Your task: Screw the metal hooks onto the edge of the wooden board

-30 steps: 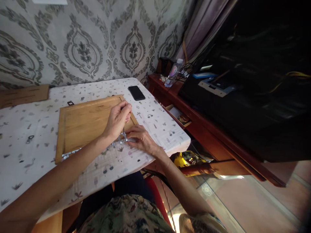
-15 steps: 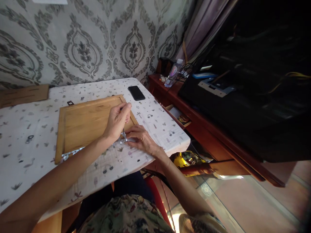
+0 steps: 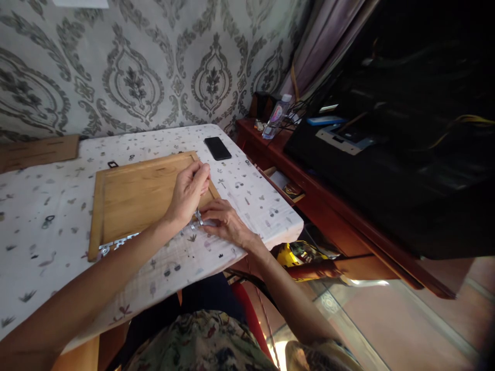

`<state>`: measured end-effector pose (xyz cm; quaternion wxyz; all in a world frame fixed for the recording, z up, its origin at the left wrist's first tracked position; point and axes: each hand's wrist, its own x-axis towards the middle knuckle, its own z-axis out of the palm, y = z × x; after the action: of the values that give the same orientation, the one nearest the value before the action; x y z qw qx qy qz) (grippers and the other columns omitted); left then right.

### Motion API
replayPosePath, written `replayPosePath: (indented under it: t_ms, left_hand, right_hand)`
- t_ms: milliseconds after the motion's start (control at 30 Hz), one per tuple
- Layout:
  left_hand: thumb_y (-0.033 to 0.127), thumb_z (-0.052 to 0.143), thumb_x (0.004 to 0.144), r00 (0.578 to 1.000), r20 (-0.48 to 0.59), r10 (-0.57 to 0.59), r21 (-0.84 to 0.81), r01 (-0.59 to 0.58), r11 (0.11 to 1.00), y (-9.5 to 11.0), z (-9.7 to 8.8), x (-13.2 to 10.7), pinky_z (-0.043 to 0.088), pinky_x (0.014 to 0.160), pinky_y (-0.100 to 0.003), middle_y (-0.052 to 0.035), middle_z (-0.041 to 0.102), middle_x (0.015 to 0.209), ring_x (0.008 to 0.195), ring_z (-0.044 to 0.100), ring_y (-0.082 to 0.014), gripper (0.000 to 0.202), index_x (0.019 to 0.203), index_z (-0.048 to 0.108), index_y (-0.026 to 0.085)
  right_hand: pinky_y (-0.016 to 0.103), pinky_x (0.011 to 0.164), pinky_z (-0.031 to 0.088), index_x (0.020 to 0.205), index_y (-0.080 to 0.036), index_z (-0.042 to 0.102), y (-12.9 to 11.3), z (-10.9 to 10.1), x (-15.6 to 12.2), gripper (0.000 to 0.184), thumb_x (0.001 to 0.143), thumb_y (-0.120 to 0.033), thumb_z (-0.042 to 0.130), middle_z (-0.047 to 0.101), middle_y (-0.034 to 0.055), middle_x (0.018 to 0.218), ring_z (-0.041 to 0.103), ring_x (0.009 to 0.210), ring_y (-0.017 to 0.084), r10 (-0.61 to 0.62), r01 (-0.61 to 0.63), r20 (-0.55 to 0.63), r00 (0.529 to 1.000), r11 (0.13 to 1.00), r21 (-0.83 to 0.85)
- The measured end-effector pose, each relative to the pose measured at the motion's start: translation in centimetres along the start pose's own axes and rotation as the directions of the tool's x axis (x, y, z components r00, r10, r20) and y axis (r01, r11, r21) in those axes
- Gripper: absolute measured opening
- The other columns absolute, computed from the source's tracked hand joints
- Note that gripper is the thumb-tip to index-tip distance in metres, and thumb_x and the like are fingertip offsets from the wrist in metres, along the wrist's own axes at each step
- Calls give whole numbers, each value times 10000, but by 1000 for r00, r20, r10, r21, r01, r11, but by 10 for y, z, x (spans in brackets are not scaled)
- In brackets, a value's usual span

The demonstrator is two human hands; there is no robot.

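A framed wooden panel point(image 3: 139, 198) lies on the patterned tablecloth, with silvery metal fittings point(image 3: 116, 243) along its near edge. My left hand point(image 3: 188, 191) is closed in a fist over the panel's near right corner. From beneath it a thin metal shaft, like a screwdriver's point(image 3: 197, 212), points down; the handle is hidden in the fist. It meets a small metal hinge-like fitting point(image 3: 200, 220) at the corner. My right hand point(image 3: 224, 221) lies low beside the corner, thumb and fingers closed on that fitting. My left forearm covers part of the near edge.
A black phone point(image 3: 217, 148) lies beyond the panel. Cardboard point(image 3: 42, 150) rests at the far left, against the wall. To the right stand a red-brown cabinet point(image 3: 320, 206) with an open drawer, a clear bottle point(image 3: 277, 117) and a large black screen point(image 3: 417, 154).
My left hand has turned slightly at the wrist over the shaft, its fingers shifting a little. My right hand and the panel stay where they were.
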<state>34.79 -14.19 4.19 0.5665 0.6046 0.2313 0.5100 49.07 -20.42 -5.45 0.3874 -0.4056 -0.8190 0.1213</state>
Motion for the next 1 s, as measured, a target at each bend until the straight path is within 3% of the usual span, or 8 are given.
replayPosePath:
  t_ms: [233, 433, 633, 833, 1000]
  left_hand:
    - [493, 706, 876, 994, 65, -83, -37, 85, 996, 0, 0, 4, 211, 425, -223, 93, 286, 491, 441, 220, -63, 452, 619, 452, 221]
    - [485, 703, 923, 998, -42, 50, 43, -48, 998, 4, -5, 2, 393, 580, -232, 24, 499, 635, 605, 447, -102, 383, 716, 535, 209]
    - [522, 715, 929, 1000, -10, 8, -14, -8, 1000, -1, -2, 1, 271, 475, -239, 73, 349, 562, 495, 300, -85, 404, 729, 544, 216]
    - [523, 704, 928, 1000, -27, -4, 0, 4, 1000, -4, -1, 5, 236, 439, -249, 89, 315, 503, 448, 259, -82, 399, 724, 536, 223]
    - [490, 703, 950, 996, -33, 80, 37, -79, 996, -1, -4, 2, 368, 558, -249, 43, 453, 610, 572, 411, -104, 379, 744, 534, 220]
  right_hand:
    - [416, 976, 491, 983, -210, 774, -1, -1, 0, 189, 973, -392, 722, 788, 91, 1099, 686, 1054, 244, 22, -22, 18, 1000, 1000, -15]
    - [418, 978, 495, 976, -213, 774, -1, 0, 0, 174, 963, -382, 736, 787, 90, 1118, 682, 1061, 242, 18, -18, 20, 1000, 1000, -11]
    - [417, 952, 499, 982, -203, 779, 0, 0, 0, 221, 978, -413, 709, 786, 99, 1093, 682, 1035, 245, -2, 2, 3, 1000, 1000, -2]
    - [417, 951, 494, 972, -206, 769, 1, 1, -1, 193, 972, -392, 721, 786, 90, 1095, 683, 1041, 246, -14, 14, -13, 1000, 1000, -8]
    - [429, 973, 490, 971, -219, 768, 0, 0, 0, 201, 975, -413, 714, 785, 86, 1115, 677, 1054, 246, 13, -13, 16, 1000, 1000, -5]
